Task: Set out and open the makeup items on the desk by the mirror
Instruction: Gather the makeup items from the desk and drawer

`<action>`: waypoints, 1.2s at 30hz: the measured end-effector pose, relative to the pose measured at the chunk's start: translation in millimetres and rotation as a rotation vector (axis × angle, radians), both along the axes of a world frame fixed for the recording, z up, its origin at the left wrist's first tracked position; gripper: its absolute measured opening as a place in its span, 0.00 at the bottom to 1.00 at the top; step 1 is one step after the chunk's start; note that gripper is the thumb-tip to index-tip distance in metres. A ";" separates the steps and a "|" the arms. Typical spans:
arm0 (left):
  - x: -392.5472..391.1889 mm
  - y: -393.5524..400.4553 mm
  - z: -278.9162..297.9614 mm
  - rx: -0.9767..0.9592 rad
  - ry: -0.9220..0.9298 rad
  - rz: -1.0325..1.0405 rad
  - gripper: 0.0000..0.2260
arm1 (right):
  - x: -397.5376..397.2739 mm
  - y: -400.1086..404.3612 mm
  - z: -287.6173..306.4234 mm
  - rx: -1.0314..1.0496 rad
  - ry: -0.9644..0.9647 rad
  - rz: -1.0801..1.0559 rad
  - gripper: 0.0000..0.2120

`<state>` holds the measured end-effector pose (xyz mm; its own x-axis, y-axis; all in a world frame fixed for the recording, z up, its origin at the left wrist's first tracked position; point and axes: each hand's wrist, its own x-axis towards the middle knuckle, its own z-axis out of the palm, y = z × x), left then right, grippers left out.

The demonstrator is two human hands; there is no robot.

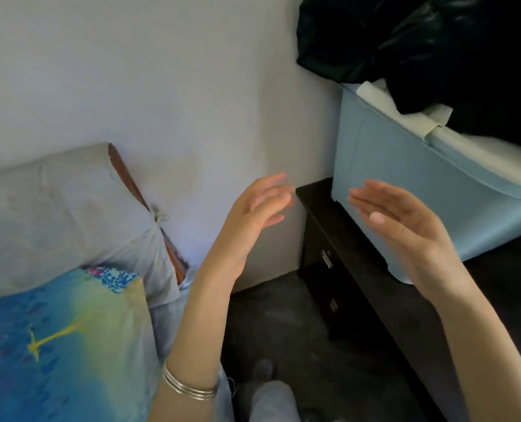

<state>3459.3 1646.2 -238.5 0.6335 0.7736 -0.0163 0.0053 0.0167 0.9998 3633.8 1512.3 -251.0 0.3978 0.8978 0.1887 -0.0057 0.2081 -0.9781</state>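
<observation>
No makeup items and no mirror showed anywhere in view, so the task's own things lay somewhere outside the frame. Both hands were raised in the air, palms turned toward each other, with a clear gap between them. The left hand (pixel 253 208) had its fingers spread and loosely curled, holding nothing; the right hand (pixel 405 226) was flat and open, fingers extended together, also empty. A pair of thin silver bangles (pixel 189 386) sat on the left forearm.

Just beyond the right hand stood a pale blue plastic storage bin (pixel 411 166), resting on a dark wooden table with drawers (pixel 323 226). Above the bin bulged a shiny black plastic bag (pixel 405 41), with a cream cloth (pixel 405 114) showing at the bin's rim. To the left of the left hand lay a grey pillow (pixel 55 214) and a blue and yellow patterned bedspread (pixel 55 345) on a bed, with a plain white wall (pixel 161 86) behind. Below the hands was dark carpet (pixel 283 324).

By the look of it, the work had not properly begun: this seemed a moment of getting ready or turning toward the workplace. The next move would probably call for finding the makeup, perhaps in or near the bin, and bringing it to a table by the mirror.
</observation>
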 end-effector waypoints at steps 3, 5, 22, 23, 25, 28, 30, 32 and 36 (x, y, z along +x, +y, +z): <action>18.3 37.4 -12.3 -0.010 0.011 -0.113 0.14 | 4.2 24.6 -13.2 -0.019 0.001 -0.102 0.32; 29.5 63.4 -20.8 -0.025 0.040 -0.196 0.13 | 4.0 40.1 -21.2 -0.028 0.009 -0.186 0.32; 80.4 136.3 -116.4 -0.043 0.088 -0.557 0.13 | -11.9 81.1 -106.8 -0.086 0.048 -0.520 0.20; 78.3 135.4 -128.2 -0.040 0.092 -0.557 0.12 | -15.3 80.0 -117.6 -0.085 0.046 -0.522 0.20; 71.6 133.8 -149.6 -0.030 0.088 -0.549 0.12 | -23.0 77.6 -139.1 -0.085 0.036 -0.535 0.21; 54.6 130.2 -177.2 -0.030 0.090 -0.555 0.12 | -42.5 72.6 -166.9 -0.104 0.025 -0.546 0.22; 44.1 129.2 -188.8 -0.027 0.094 -0.570 0.13 | -55.3 70.0 -177.8 -0.121 0.013 -0.566 0.22; 30.4 126.7 -204.4 -0.017 0.084 -0.599 0.12 | -74.4 67.7 -192.4 -0.135 -0.011 -0.594 0.24; 17.6 127.8 -230.2 0.001 0.089 -0.645 0.12 | -98.7 69.8 -216.0 -0.169 -0.044 -0.638 0.26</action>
<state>3476.9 1773.9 -468.7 0.9671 0.2381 -0.0895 0.0967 -0.0185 0.9951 3535.1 1582.1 -467.0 0.8567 0.5072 0.0941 0.1086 0.0009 -0.9941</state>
